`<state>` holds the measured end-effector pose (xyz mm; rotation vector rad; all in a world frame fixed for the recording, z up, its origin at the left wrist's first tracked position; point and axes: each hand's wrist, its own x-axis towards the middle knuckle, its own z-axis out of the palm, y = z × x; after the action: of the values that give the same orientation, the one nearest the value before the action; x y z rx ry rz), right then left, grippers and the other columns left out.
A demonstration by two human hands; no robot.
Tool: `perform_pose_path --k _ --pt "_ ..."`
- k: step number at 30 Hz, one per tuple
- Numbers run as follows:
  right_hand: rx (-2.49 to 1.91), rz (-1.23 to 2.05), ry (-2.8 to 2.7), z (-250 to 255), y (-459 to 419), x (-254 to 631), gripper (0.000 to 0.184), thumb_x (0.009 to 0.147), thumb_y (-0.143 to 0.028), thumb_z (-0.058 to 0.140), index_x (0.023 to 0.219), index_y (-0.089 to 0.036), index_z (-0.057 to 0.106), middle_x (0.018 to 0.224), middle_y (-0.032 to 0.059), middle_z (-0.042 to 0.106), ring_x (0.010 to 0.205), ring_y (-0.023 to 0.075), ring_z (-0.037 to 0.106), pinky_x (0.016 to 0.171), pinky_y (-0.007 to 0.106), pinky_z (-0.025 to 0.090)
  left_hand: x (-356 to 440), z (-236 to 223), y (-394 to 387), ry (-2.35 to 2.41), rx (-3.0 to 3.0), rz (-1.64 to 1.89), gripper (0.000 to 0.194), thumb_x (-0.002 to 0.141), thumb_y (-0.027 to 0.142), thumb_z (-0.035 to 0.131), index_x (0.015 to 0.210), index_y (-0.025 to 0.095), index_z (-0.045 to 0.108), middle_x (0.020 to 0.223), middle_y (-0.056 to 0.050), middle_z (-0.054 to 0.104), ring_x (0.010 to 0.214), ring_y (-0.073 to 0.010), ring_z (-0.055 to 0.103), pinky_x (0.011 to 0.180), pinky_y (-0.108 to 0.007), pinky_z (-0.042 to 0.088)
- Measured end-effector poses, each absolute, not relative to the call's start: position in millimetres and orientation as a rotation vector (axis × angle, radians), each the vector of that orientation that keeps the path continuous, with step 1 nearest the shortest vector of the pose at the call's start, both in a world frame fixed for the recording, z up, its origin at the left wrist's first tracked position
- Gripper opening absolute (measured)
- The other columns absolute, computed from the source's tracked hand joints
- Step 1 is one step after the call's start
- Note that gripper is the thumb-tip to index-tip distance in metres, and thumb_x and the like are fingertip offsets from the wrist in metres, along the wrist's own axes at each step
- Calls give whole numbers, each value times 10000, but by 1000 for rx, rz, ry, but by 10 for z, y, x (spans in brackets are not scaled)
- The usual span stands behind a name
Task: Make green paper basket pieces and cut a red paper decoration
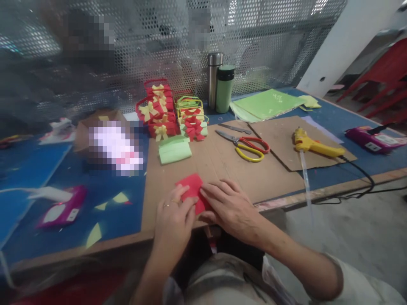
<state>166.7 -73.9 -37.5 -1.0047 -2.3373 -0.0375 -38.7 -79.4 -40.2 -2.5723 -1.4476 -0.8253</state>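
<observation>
I have a lane over the bare cardboard [214, 163] at the frame's centre, between the right hand [230, 207] and the scissors [235, 139]. On the right, the glue gun [313, 146], its clear stick [305, 173] overhanging the table edge [280, 201], blocks me. At upper centre, the red baskets [165, 114], steel flask [213, 80] and green bottle [224, 95] obstruct me, the mesh panel [159, 51] walling off the back

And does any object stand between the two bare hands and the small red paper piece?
Nothing visible does: the left hand and right hand touch the red paper piece directly. The pale green folded paper lies beyond it, on brown cardboard.
</observation>
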Motion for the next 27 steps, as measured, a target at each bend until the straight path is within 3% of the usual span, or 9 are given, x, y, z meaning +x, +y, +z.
perform_pose_path --k 6,12,18,22,25,27 --pt "-1081 20 -2365 -430 -742 1630 384 1014 -445 572 1199 -119 654 1148 138 699 1014 261 602 1023 463 425 -384 -399 -816 -1476 -2586 -796 226 993 162 491 1027 199 711 1281 -141 688 1237 -322 641 964 -522 529" --pt "-1052 231 -2308 -152 -356 1752 277 1062 -228 455 1045 -160 723 989 94 700 897 191 607 794 318 466 -375 -407 -817 -1537 -2595 -777 248 995 175 485 1034 221 726 1287 -128 687 1232 -326 634 959 -524 518" --pt "-1169 236 -2402 -114 57 1541 179 998 -207 586 954 -156 752 1052 97 668 952 202 563 828 330 422 -371 -426 -801 -1516 -2583 -834 265 998 185 473 999 219 736 1281 -139 672 1218 -319 633 978 -514 508" --pt "-1140 338 -2384 -220 156 1515 80 948 -183 668 956 -152 741 1055 86 664 1019 209 554 892 354 410 -365 -422 -807 -1531 -2541 -855 271 988 196 493 967 213 763 1319 -187 605 1244 -372 599 965 -557 502" --pt "-1139 533 -2321 -212 191 1568 62 874 -155 740 918 -139 700 950 49 647 917 179 552 834 323 418 -361 -425 -814 -1558 -2514 -892 249 980 213 519 958 227 767 1415 -185 536 1381 -426 476 1046 -619 435" --pt "-1125 741 -2239 -186 204 1595 97 849 -164 749 884 -140 662 862 13 623 805 148 536 753 289 419 -359 -442 -808 -1588 -2514 -936 215 966 212 545 1071 217 732 1450 -191 519 1398 -420 463 1089 -627 397"
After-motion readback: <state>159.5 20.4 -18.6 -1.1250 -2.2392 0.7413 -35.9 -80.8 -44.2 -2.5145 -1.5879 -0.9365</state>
